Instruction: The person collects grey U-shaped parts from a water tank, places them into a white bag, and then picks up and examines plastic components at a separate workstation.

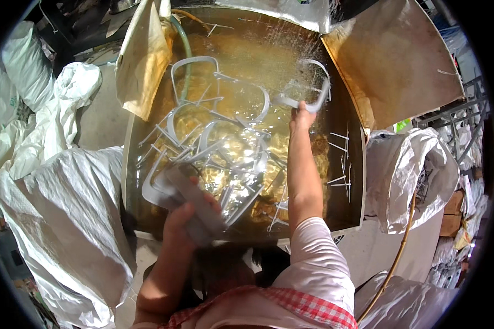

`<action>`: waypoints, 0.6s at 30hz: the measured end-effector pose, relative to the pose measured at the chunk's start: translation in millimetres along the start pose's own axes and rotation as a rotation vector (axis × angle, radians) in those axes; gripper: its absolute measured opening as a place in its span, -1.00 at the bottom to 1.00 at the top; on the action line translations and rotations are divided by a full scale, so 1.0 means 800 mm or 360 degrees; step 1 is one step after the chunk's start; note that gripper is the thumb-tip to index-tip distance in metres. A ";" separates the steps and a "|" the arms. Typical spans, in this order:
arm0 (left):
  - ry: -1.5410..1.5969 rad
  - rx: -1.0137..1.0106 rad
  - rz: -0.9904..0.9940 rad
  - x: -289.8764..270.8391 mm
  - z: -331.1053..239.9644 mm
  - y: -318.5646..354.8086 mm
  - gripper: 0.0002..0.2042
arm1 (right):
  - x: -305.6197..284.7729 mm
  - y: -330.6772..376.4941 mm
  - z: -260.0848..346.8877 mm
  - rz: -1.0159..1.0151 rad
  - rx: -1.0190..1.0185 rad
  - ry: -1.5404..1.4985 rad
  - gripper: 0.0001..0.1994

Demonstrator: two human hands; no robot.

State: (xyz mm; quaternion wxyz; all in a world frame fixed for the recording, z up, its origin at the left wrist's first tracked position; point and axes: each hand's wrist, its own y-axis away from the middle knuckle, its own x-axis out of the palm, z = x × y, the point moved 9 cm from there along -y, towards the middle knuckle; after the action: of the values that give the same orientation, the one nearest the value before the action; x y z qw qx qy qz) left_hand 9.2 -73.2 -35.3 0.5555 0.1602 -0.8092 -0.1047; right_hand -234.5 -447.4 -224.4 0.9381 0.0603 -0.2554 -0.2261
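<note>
A wide metal tank (357, 186) of yellowish water stands before me. In its far right part my right hand (302, 116) is closed on the near edge of a grey rounded plastic frame (325, 88), with water spraying around it. My left hand (187, 216), at the near left side, grips grey plastic frames (195, 198) that are smeared by motion; how many I cannot tell. Between my hands, other grey looped frames (267, 101) and thin grey strips (217, 115) lie jumbled in the water. Glare hides part of them.
A green hose (186, 60) dips into the tank's far left corner. Stained boards (140, 60) flank the far side. White woven sacks (66, 197) crowd the left; an opened sack (403, 181) and a bamboo pole (399, 249) stand at right. Loose thin sticks (340, 145) float along the right wall.
</note>
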 end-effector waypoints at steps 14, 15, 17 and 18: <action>-0.0384 -0.0014 0.0077 0.027 -0.011 0.001 -0.44 | 0.143 0.266 0.059 0.1807 -0.1121 0.2606 -0.31; -0.0501 0.0001 0.0132 0.030 -0.016 -0.001 -0.45 | 0.150 0.282 0.079 0.1855 -0.1167 0.2491 -0.30; -0.0748 0.0026 0.0226 0.035 -0.020 -0.004 -0.46 | 0.179 0.333 0.147 0.1940 -0.1385 0.2236 -0.29; -0.0823 -0.0069 0.0320 0.041 -0.014 -0.005 -0.46 | 0.197 0.378 0.183 0.2035 -0.1670 0.2102 -0.32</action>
State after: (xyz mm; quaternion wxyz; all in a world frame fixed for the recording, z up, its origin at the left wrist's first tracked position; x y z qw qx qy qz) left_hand 8.9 -89.3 -4.4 0.3416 0.0351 -0.9335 -0.1036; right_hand -68.5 -249.8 41.9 0.7440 -0.3873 0.4507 0.3055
